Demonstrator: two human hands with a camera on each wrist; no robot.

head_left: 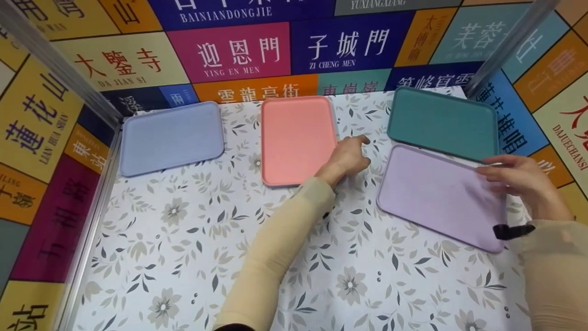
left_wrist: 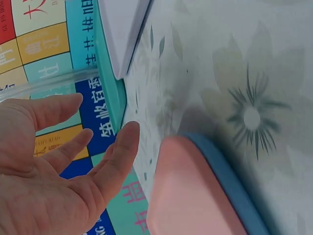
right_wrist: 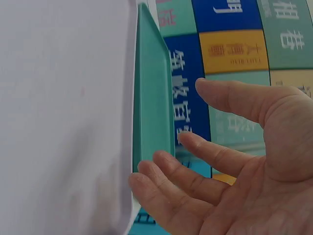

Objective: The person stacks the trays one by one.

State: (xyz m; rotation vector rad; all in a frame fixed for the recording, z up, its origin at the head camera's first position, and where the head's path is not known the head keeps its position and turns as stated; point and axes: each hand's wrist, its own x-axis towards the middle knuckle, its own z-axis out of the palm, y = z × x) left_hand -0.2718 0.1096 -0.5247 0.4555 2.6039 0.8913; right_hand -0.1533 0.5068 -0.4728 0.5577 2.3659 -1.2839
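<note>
My left hand [head_left: 347,158] is over the right edge of a pink tray [head_left: 296,138], fingers loosely spread and holding nothing. In the left wrist view, a blue tray [left_wrist: 230,181] shows under the pink one. My right hand [head_left: 521,179] hovers at the right end of a lilac tray [head_left: 436,197], its fingers relaxed and apart. In the right wrist view its fingertips overlap the edges of the lilac tray [right_wrist: 68,98] and the green tray [right_wrist: 155,93], and the palm is bare. The green tray [head_left: 443,122] lies behind the lilac one, their edges close together.
A pale blue tray [head_left: 172,138] lies at the back left. All the trays are on a table with a floral cloth [head_left: 206,257]. Colourful panels with Chinese lettering [head_left: 229,53] stand behind and at both sides, joined by posts at the corners.
</note>
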